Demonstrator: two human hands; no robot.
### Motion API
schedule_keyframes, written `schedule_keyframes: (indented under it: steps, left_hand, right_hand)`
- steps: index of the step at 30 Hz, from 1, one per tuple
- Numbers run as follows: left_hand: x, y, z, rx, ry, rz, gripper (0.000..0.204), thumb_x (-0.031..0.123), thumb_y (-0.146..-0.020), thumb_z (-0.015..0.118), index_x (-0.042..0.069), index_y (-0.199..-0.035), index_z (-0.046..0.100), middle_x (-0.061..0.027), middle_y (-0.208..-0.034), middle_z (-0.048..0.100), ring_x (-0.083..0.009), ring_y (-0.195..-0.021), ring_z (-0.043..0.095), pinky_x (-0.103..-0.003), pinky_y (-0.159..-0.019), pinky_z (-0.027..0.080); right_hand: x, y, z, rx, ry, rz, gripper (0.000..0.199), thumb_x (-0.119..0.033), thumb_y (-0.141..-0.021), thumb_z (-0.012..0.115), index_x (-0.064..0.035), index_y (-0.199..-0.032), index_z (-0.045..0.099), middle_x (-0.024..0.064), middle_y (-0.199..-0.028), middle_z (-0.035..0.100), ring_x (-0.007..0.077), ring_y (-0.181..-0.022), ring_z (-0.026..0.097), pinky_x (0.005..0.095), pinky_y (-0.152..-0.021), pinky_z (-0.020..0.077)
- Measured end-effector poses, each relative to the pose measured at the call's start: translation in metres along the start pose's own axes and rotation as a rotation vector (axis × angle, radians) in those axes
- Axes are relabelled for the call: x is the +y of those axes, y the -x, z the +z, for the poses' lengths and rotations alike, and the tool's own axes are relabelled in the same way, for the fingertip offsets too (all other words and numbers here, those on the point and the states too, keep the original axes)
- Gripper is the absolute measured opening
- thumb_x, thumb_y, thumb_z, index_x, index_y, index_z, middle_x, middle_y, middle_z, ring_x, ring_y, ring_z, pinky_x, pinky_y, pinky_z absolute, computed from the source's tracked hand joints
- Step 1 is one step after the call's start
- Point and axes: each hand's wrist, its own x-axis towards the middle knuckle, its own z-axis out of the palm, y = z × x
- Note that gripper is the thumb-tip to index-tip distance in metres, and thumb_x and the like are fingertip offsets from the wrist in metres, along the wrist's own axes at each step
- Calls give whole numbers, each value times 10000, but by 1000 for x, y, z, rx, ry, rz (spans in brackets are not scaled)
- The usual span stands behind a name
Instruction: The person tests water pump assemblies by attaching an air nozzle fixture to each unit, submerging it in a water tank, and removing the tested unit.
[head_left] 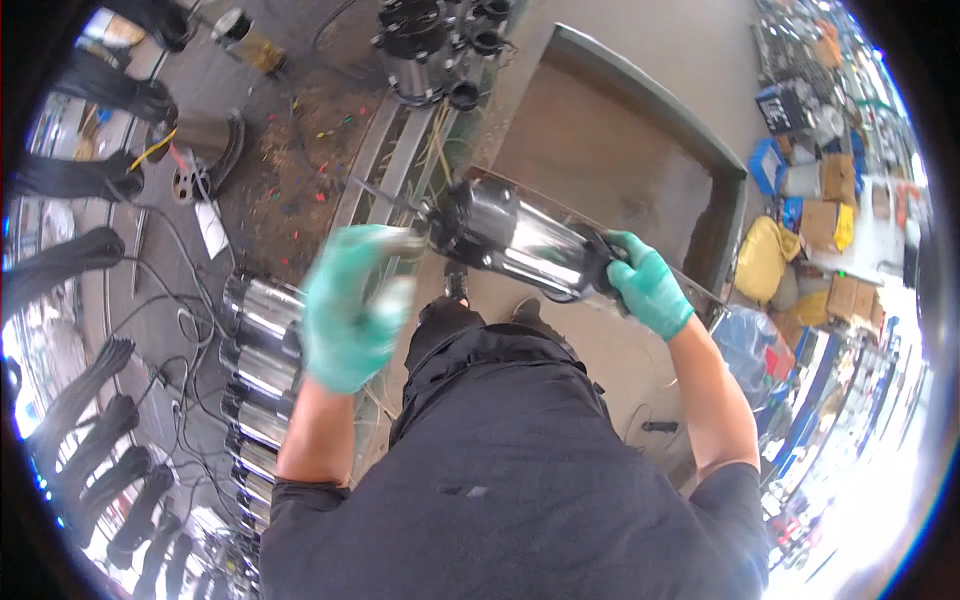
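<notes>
A submersible pump (520,240), a shiny metal cylinder with black ends, is held tilted in front of me, above the near edge of the tank. My right hand (650,285), in a green glove, is closed round the black fitting at its right end. Beside the other end, where a thin shaft or lead sticks out, is my left hand (355,305), also green-gloved. Motion smears its fingers, so I cannot tell whether they grip anything.
A shallow metal tank (630,140) with brownish water stands ahead. To the left, several similar pumps (262,355) lie in a row on the workbench (310,140), with bundled black cables (80,260) beyond. More black pump parts (415,50) stand at the back. Boxes (815,225) crowd the right.
</notes>
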Motion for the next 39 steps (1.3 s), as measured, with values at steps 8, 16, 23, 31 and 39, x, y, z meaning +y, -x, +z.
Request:
schedule_keyframes:
  steps: [8, 16, 23, 31, 39]
  left_hand:
    - [-51, 1, 200, -451, 27, -81, 592, 108, -840, 831, 29, -1384, 611, -176, -1334, 649, -332, -1232, 627, -403, -1067, 523]
    - [-63, 7, 267, -308, 189, -290, 618, 126, -876, 844, -22, -1414, 580, -176, -1337, 658, -284, -1224, 658, -372, -1073, 521]
    - [-78, 22, 276, -256, 25, -206, 639, 179, -890, 832, -13, -1436, 561, -193, -1338, 669, -286, -1219, 659, -379, -1075, 511]
    - [-101, 34, 303, -140, 183, -339, 497, 71, -946, 763, 12, -1369, 509, -108, -1206, 691, -214, -1095, 656, -346, -1017, 506]
    - [-64, 20, 300, -230, 3, -468, 734, 169, -849, 911, -44, -1390, 464, -133, -1208, 678, -217, -1073, 641, -334, -1005, 511]
  right_hand:
    - [88, 18, -43, 142, 363, 75, 534, -197, -960, 632, 69, -1417, 558, 294, -1158, 726, 399, -1059, 725, 430, -926, 561]
    - [128, -3, -54, 198, 414, 135, 499, -340, -959, 658, 43, -1279, 663, 292, -1140, 732, 427, -1076, 710, 458, -938, 554]
    - [175, 7, -48, 445, 239, -73, 732, -552, -1006, 645, 5, -1471, 541, 266, -1087, 748, 377, -994, 741, 447, -890, 566]
    - [369, 83, -64, 1161, 106, 398, 387, -349, -970, 762, -50, -1163, 610, 196, -977, 739, 352, -858, 707, 466, -813, 568]
    - [445, 35, -62, 1281, -983, 250, 283, -164, -1002, 724, -64, -1178, 527, 69, -842, 683, 156, -619, 678, 312, -527, 563]
